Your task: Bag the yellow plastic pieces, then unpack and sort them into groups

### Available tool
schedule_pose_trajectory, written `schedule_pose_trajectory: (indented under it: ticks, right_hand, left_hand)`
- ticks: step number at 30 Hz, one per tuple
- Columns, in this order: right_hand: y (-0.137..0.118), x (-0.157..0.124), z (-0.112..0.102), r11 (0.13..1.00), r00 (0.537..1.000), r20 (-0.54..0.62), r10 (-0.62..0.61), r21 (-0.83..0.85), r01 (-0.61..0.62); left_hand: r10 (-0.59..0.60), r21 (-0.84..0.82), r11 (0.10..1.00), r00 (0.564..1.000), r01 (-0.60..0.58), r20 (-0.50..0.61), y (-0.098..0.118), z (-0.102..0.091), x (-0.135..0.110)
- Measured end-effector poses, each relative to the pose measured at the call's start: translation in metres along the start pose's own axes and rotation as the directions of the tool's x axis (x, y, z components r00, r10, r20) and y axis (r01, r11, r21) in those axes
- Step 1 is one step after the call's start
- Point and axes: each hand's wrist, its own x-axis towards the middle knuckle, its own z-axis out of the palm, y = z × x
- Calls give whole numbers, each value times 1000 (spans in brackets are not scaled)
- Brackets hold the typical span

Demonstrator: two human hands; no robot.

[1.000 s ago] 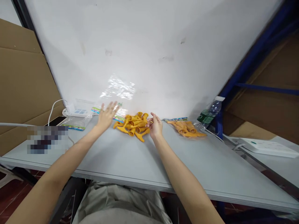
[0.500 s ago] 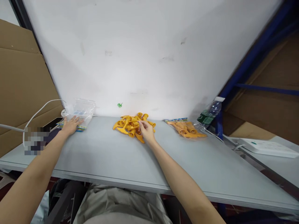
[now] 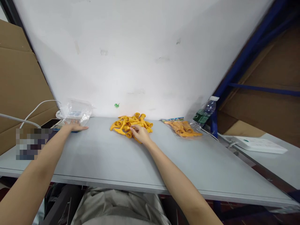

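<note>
My left hand [image 3: 73,125] lies on a stack of clear plastic bags [image 3: 85,115] at the left of the table, its thumb stretched out to the right and its fingers partly behind the plastic. Near the middle is a pile of yellow plastic pieces [image 3: 123,123], some with flared, cup-like ends and some curved and pointed. At the pile's front right edge, my right hand [image 3: 140,133] has its thumb and fingers closed on one of the yellow pieces. The fingertips partly cover that piece.
A filled clear bag of yellow pieces [image 3: 181,128] lies on the right, near a tilted water bottle [image 3: 205,112]. A white wall backs the table [image 3: 105,156]. On the left are a cardboard box [image 3: 21,81], cables and a phone [image 3: 50,123]; a power strip [image 3: 260,144] sits far right.
My left hand's fingers have slid further in at the bags, with the thumb now spread out. My right hand has turned lower at the pile's front. The view has shifted slightly.
</note>
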Motion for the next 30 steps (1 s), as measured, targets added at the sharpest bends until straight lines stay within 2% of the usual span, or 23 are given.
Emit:
schedule_pose_trajectory:
  ticks: [2,3,6,9,12,16,18,21,23,25,28,30]
  right_hand:
    - [-4,-2,-3,996,996,88,-22,-89,30]
    - [-5,-2,-4,992,991,128,-30,-117,45]
    - [-10,-4,-7,979,981,191,-36,-189,72]
    - [-13,-2,-7,955,982,187,-24,-286,77]
    - [-16,1,-6,924,986,163,-11,-375,73]
    - [-16,5,-5,927,989,149,9,-373,48]
    - [-14,8,-9,956,982,187,7,-289,48]
    - [-4,15,-27,986,974,228,-15,-158,52]
    - [8,21,-47,985,983,183,21,-174,11]
    - [23,28,-72,944,990,41,132,-309,-113]
    - [50,34,-107,762,942,-195,272,-555,-335]
    - [68,34,-124,606,909,-264,322,-681,-412]
  left_hand:
    - [-132,219,971,978,95,161,9,5,-5]
    - [-176,301,947,964,111,201,12,7,-7]
    - [-152,370,926,972,76,180,18,12,-15]
    - [-93,376,926,988,40,125,22,16,-20]
    - [-2,371,928,996,-31,87,35,20,-22]
    - [187,311,928,978,-208,96,73,26,-27]
    - [299,248,913,945,-323,130,97,29,-34]
    - [496,86,852,849,-516,180,130,36,-49]
    - [558,-15,822,799,-570,226,148,44,-59]
    - [576,-84,814,779,-575,247,162,54,-66]
    - [565,-135,824,789,-550,241,176,74,-71]
    - [558,-137,830,796,-541,234,181,87,-71]
